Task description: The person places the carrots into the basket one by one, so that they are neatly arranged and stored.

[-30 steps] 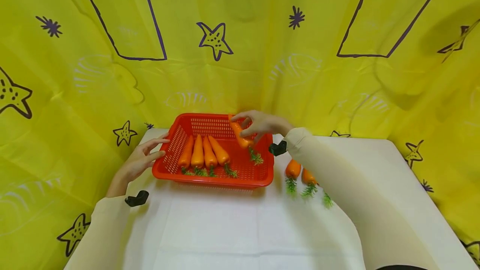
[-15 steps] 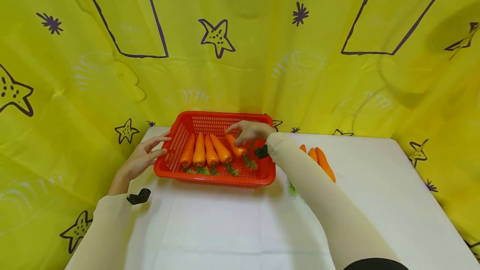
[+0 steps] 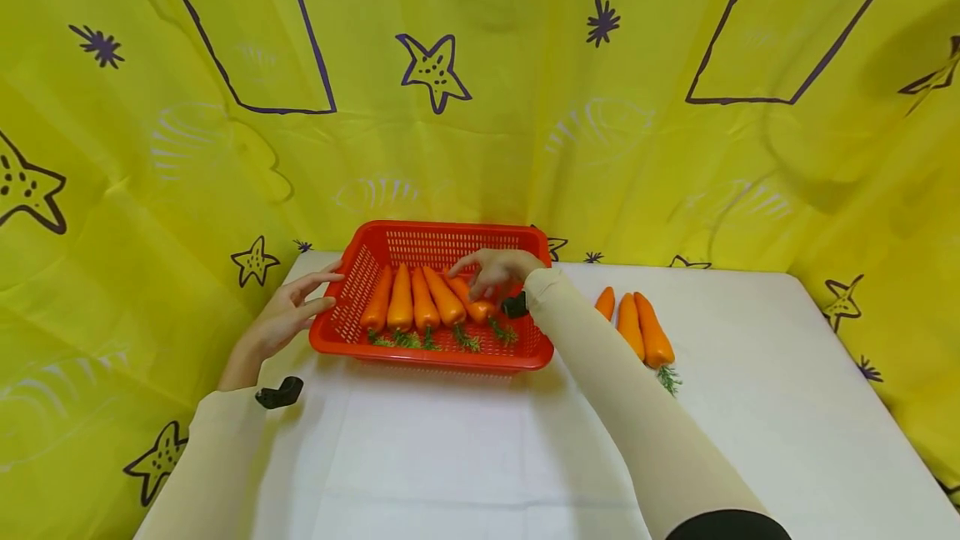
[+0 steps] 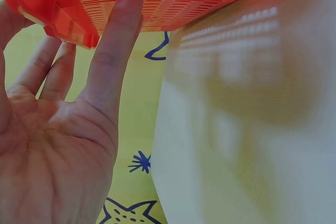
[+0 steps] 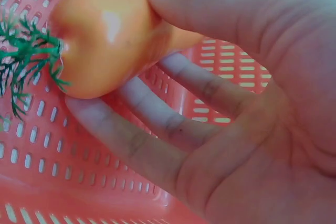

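A red plastic basket with slotted walls stands on the white table. Several orange carrots with green tops, such as the carrot, lie side by side in its left and middle part. My right hand reaches inside at the right, holding the rightmost carrot of the row. In the right wrist view its thumb tip is on the carrot's upper side and the fingertips lie along the lower side. My left hand touches the basket's left end from outside, its straight thumb against the wall.
Three more carrots lie on the table right of the basket, partly hidden by the right sleeve. A yellow curtain with dark drawings hangs behind the table and at both sides.
My right hand has moved down and left inside the basket, laying its carrot beside the others. The sleeve's shift uncovers more of the carrots on the table. My left hand keeps its place.
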Motion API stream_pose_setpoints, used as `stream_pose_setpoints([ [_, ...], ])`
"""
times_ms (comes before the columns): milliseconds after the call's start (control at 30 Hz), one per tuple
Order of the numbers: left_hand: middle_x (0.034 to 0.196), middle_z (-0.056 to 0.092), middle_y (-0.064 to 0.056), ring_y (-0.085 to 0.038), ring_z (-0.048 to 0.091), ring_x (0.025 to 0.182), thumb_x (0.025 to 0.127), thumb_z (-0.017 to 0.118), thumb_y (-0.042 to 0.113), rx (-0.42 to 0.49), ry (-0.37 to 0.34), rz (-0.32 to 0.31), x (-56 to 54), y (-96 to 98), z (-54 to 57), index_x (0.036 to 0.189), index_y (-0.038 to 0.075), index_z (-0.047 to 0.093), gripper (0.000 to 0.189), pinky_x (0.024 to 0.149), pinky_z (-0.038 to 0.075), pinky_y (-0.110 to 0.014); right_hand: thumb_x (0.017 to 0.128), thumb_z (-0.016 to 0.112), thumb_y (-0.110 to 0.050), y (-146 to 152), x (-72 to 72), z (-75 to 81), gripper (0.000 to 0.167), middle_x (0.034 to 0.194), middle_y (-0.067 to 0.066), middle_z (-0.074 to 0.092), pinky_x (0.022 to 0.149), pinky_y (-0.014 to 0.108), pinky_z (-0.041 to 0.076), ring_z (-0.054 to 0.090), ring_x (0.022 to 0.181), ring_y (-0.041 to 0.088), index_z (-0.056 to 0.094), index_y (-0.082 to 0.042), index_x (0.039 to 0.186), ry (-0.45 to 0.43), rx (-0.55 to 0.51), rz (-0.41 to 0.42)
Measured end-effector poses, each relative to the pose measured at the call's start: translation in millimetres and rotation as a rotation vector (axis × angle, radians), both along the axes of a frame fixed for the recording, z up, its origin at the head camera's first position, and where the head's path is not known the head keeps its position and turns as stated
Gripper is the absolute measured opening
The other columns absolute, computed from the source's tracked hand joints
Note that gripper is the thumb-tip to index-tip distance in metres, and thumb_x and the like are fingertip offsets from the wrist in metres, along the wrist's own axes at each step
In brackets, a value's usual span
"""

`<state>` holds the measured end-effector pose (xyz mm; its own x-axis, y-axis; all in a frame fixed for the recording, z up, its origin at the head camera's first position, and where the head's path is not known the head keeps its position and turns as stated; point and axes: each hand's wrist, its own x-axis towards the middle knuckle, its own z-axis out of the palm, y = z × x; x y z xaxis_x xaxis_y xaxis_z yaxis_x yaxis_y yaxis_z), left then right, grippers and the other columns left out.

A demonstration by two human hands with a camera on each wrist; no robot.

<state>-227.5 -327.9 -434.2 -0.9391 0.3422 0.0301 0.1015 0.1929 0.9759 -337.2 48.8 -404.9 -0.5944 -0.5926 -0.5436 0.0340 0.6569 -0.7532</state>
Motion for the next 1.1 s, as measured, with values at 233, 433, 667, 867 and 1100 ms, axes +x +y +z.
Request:
stream_pose_setpoints([
  [233, 0.171, 0.019, -0.005, -0.040, 0.022, 0.152, 0.105, 0.060, 0.011, -0.005, 0.009, 0.001, -0.3, -0.6, -1.1, 0.146, -0.004, 0.047, 0.046, 0.093, 0.054, -0.027, 0.092, 0.075, -0.002, 1, -2.3, -4.8, 0.064, 0.147, 0.014, 0.051, 0.082, 0.032, 0.057, 0.055, 0.119, 0.023, 0.054, -0.019, 0.150, 0.046, -0.004, 0.023],
  [433, 0.171, 0.019, -0.004, -0.038, 0.025, 0.151, 0.105, 0.059, 0.011, -0.009, 0.009, 0.003, -0.6, -1.4, -1.7, 0.146, -0.003, 0.047, 0.045, 0.093, 0.054, -0.027, 0.092, 0.076, -0.004, 1, -1.4, -3.0, 0.063, 0.146, 0.014, 0.052, 0.085, 0.034, 0.057, 0.053, 0.123, 0.025, 0.054, -0.019, 0.149, 0.076, 0.015, 0.043],
  [667, 0.171, 0.019, -0.004, -0.035, 0.027, 0.151, 0.105, 0.059, 0.010, -0.002, 0.000, 0.005, -0.4, -0.3, -1.8, 0.146, -0.003, 0.048, 0.045, 0.092, 0.055, -0.028, 0.092, 0.074, -0.001, 2, 0.1, -2.3, 0.065, 0.145, 0.016, 0.051, 0.082, 0.033, 0.058, 0.054, 0.122, 0.025, 0.053, -0.018, 0.151, 0.040, -0.001, 0.027],
  [867, 0.171, 0.019, -0.005, -0.038, 0.021, 0.152, 0.105, 0.059, 0.009, 0.003, 0.001, 0.002, -0.1, 0.5, -0.1, 0.146, -0.004, 0.046, 0.045, 0.093, 0.054, -0.026, 0.094, 0.075, -0.006, 3, 1.3, -1.1, 0.066, 0.155, 0.018, 0.044, 0.083, 0.036, 0.059, 0.064, 0.104, 0.024, 0.050, -0.020, 0.153, 0.021, -0.007, 0.023],
  [1100, 0.171, 0.019, -0.005, -0.040, 0.021, 0.152, 0.105, 0.059, 0.009, -0.005, -0.009, 0.009, 1.7, 1.1, 1.0, 0.146, -0.003, 0.047, 0.045, 0.093, 0.054, -0.027, 0.094, 0.076, -0.012, 3, 4.4, 5.4, 0.071, 0.154, 0.016, 0.045, 0.087, 0.040, 0.058, 0.067, 0.095, 0.024, 0.043, -0.022, 0.157, 0.062, 0.026, 0.064],
])
